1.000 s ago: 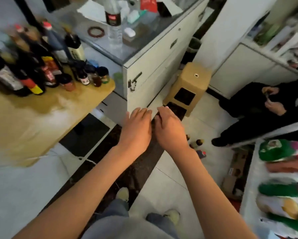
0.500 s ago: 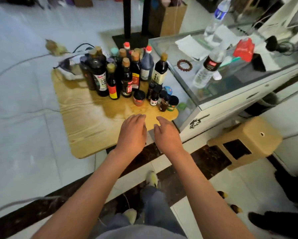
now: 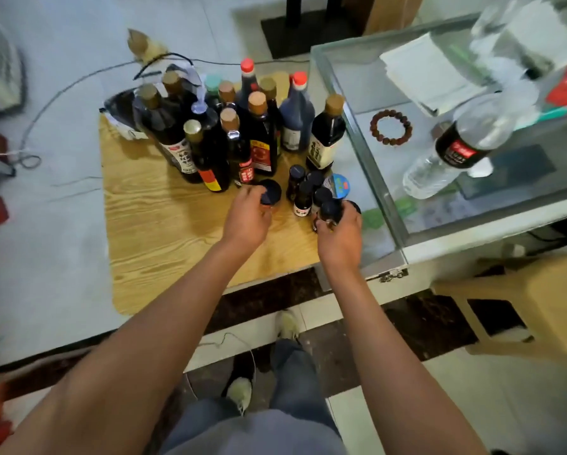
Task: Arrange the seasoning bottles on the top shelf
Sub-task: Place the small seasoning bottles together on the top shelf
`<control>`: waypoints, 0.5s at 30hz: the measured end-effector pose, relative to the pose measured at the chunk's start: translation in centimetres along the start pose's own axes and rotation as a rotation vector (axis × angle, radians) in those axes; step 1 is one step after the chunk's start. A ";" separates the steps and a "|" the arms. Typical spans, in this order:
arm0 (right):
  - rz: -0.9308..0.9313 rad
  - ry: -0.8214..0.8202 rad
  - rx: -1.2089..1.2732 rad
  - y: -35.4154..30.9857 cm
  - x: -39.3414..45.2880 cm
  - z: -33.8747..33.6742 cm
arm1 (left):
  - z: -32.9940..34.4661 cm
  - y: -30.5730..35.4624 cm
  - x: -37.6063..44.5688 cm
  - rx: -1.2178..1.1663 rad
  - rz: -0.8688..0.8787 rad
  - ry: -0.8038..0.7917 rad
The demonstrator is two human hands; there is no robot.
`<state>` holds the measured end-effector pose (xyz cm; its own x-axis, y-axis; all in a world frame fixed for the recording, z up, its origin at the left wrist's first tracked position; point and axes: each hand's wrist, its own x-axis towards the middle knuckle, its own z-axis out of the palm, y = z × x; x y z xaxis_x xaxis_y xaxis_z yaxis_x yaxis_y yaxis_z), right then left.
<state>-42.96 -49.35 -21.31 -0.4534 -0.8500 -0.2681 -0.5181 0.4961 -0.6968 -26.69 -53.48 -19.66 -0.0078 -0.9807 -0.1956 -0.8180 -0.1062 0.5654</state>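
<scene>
Both hands reach over the wooden tabletop [image 3: 164, 224], the left hand [image 3: 247, 216] curling round a dark-lidded jar [image 3: 270, 192] and the right hand [image 3: 339, 229] gripping a small bottle [image 3: 330, 210] at three o'clock of it, likely lifting both for the shelf, out of view.

Tall bottles [image 3: 239, 126] crowd the tabletop's [image 3: 164, 231] far edge; small jars [image 3: 311, 192] stand before them, near its right edge.

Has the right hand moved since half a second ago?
Yes. The right hand has gone forward over the wooden table, from its near edge to the cluster of small bottles, and now has a grip on a small dark-capped bottle.
</scene>
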 end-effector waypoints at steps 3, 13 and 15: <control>-0.036 -0.036 -0.045 0.5 1.6 0.5 | 1.7 -0.4 2.8 0.048 -0.027 -0.011; -0.094 -0.074 -0.085 0.8 2.7 0.9 | 3.9 -1.9 7.5 0.302 0.029 -0.182; -0.099 -0.100 -0.116 0.8 2.7 0.9 | 4.0 -1.8 7.7 0.352 0.043 -0.204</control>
<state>-43.96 -51.36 -23.20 -0.3244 -0.9064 -0.2704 -0.6396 0.4209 -0.6433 -27.56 -60.15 -25.36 -0.1313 -0.9264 -0.3530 -0.9610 0.0315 0.2749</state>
